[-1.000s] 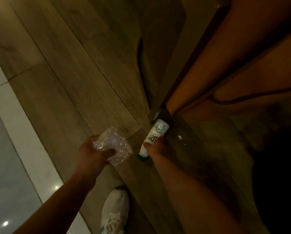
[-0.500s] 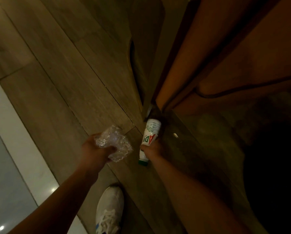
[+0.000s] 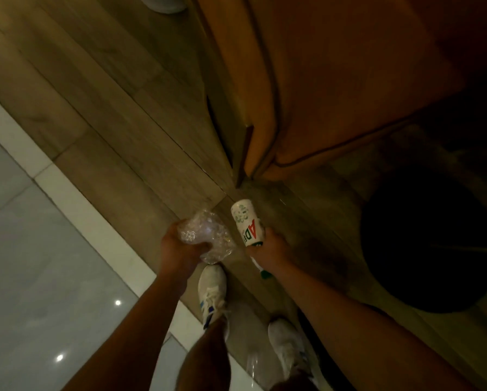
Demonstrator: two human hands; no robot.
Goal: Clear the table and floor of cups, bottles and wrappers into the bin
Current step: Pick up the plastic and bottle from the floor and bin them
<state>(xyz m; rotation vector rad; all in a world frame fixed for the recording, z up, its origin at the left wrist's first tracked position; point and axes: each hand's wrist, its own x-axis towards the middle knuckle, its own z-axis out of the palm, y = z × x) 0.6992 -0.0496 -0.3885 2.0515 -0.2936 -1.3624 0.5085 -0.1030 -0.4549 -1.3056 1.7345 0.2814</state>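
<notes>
My left hand grips a crumpled clear plastic wrapper just above the wooden floor. My right hand holds a white bottle with red and green lettering; its green cap points back toward me. Both hands are side by side in the lower middle of the head view, over my white shoes.
An orange upholstered seat fills the upper right. A dark round shape lies on the floor at the right. Pale glossy tiles run along the left. My shoes stand on the wooden floor. A white object's base shows at the top.
The view has shifted as I rose: both shoes and my legs now show. My right hand has lifted the bottle away from the seat's corner. The wrapper stays in my left hand.
</notes>
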